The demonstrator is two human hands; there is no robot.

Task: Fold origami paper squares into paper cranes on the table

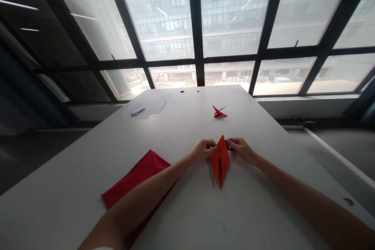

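Left hand point(202, 150) and right hand point(240, 149) fingers pinch the red origami fold point(219, 162), long axis pointing ahead.

1. and right at the bottom, the left forearm point(125, 211) ran straight out of the frame, with the elbow cut off!
2. over on the right, the right forearm point(310, 199) went off the corner too, elbow gone.
3. look at the folded paper point(220, 162): the fingertips of the left hand point(203, 150) and right hand point(240, 150) were tucked at its edges, partly hidden.
4. the red sheet point(137, 175) slipped under the left forearm, its lower part hidden there.
5. up the table, the small paper crane point(219, 112) was too small for its folds to read.
6. the sheets point(143, 107) were too washed out to read, and the white stick point(137, 111) was too small to name.
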